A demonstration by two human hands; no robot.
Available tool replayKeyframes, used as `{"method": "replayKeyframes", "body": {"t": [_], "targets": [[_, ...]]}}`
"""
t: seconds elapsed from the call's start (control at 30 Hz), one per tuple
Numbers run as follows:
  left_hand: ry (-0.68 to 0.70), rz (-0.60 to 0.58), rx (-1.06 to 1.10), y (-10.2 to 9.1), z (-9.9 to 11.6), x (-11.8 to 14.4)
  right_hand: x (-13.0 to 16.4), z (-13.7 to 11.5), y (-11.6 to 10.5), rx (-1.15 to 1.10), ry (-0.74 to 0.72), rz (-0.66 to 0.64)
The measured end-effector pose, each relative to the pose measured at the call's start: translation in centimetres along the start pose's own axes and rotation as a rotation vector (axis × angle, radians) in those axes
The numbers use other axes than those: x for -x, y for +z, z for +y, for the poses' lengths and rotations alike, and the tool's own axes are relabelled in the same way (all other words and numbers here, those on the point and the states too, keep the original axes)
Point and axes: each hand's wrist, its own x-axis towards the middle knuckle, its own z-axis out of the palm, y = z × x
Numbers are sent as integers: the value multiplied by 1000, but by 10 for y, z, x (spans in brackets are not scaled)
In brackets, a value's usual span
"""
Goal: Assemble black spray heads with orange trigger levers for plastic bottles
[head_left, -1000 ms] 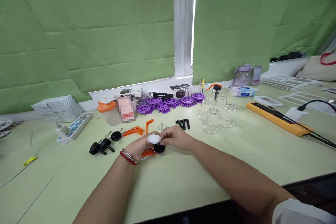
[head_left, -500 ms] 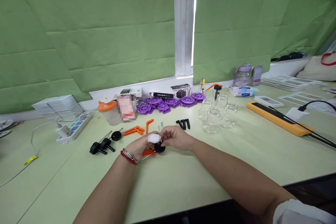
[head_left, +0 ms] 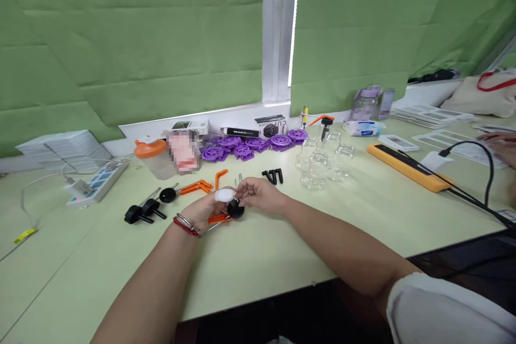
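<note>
My left hand point(head_left: 201, 209) is closed around a part with a black round cap point(head_left: 236, 209), its fingers mostly hidden. A white oval piece point(head_left: 224, 195) shows at the left thumb; whether it is held or wrapped there is unclear. My right hand point(head_left: 260, 194) pinches at the top of the black-capped part. Thin metal rods point(head_left: 241, 178) stick up behind the fingers. An orange handle point(head_left: 218, 219) with a metal rod shows under my left hand. Farther left lie black round-capped parts point(head_left: 133, 214) with metal shafts and more orange handles point(head_left: 196, 187).
Short black handles point(head_left: 273, 176) lie beyond my right hand. Several clear glass jars point(head_left: 313, 176) stand to the right. Purple plastic parts point(head_left: 229, 142) line the back, beside an orange-lidded shaker point(head_left: 151, 156). A yellow power strip point(head_left: 407, 166) is at right. Another person's hand point(head_left: 500, 145) shows at the right edge.
The view has turned slightly, so everything sits a little higher and further left. Another person's hand has come into sight at the right edge. My hands keep nearly the same grip.
</note>
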Motion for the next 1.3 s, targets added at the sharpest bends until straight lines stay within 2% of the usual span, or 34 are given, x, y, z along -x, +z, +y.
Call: {"method": "replayKeyframes", "body": {"t": [0.13, 0.33, 0.67, 1.0, 1.07, 1.23, 1.3], "targets": [[-2, -83, 40, -6, 2, -1, -8, 8, -6, -14, 22, 61], [15, -72, 32, -6, 3, 0, 0, 4, -3, 56, 23, -24], [19, -84, 7, -13, -2, -6, 5, 0, -4, 63, 15, -31], [15, -91, -4, -10, 1, -4, 4, 1, -7, 97, 14, -50], [5, -95, -11, -10, 2, -3, 2, 2, -10, 138, 8, -5], [-21, -84, -35, -6, 6, 0, -5, 10, -27, 331, 40, 290], [-15, -84, -39, -5, 7, 1, -7, 13, -35, 418, 57, 357]]}}
